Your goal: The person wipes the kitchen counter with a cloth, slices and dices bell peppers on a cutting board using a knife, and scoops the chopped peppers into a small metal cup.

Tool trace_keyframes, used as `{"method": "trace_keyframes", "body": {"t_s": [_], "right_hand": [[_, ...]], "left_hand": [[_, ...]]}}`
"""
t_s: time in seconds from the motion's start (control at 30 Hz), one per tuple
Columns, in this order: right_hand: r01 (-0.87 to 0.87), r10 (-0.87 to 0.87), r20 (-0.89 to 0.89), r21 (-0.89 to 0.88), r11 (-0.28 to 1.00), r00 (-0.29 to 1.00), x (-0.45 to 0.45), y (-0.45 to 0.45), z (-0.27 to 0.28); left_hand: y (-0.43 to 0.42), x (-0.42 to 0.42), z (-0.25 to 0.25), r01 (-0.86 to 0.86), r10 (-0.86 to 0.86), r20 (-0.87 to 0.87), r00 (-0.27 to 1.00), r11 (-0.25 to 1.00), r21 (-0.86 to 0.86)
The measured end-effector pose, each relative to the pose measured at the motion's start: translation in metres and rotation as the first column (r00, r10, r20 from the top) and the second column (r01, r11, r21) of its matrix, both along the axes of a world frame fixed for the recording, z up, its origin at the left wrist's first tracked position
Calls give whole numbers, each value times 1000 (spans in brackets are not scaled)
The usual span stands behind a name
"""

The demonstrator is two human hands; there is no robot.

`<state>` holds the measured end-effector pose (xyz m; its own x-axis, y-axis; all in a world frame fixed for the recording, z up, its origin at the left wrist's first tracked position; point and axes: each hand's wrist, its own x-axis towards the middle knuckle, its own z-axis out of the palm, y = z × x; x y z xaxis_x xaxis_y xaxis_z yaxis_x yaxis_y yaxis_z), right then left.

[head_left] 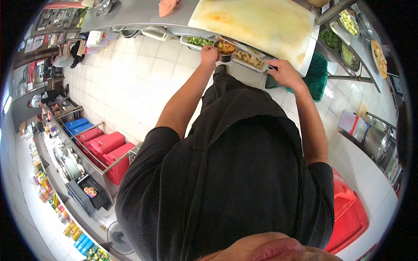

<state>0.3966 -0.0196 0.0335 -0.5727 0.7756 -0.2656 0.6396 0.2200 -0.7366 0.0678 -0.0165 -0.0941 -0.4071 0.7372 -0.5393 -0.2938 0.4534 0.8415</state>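
My left hand is closed on the side of a small dark metal bowl filled with orange and yellow chopped food. In my right hand is the handle of a knife, whose blade points up and left along the edge of the cutting board. The stained cutting board lies on the steel counter beyond both hands. Below the board's edge, a tray of pale brown pieces sits right of the bowl, and a tray of chopped greens sits left of it.
Steel counter with a pink cloth at the top left. Green basket beside my right hand. Shelf with food containers at the right. Red bins stand lower left. Two people are in the far left background.
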Motion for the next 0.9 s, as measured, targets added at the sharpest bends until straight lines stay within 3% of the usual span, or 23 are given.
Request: {"method": "trace_keyframes", "body": {"t_s": [0.1,0.3,0.4,0.6,0.8,0.9], "right_hand": [[109,-106,52,-68,992,993,-7,-9,24],[49,-48,142,-5,999,989,-8,-19,10],[-30,-25,211,253,967,977,-13,-34,-2],[-118,-55,306,518,847,951,2,-46,-9],[-136,-47,352,476,869,935,55,-46,56],[162,-212,130,314,935,969,69,-42,63]], "left_hand": [[-1,-3,0,-6,6,-7,1000,1000,-9],[-15,-9,4,-38,38,16,999,999,-19],[-27,-14,11,-45,45,39,998,999,-13],[-50,-35,21,-52,53,-26,998,998,26],[-70,-56,29,-108,108,0,994,994,28],[-68,-60,39,-147,146,16,989,986,77]]}}
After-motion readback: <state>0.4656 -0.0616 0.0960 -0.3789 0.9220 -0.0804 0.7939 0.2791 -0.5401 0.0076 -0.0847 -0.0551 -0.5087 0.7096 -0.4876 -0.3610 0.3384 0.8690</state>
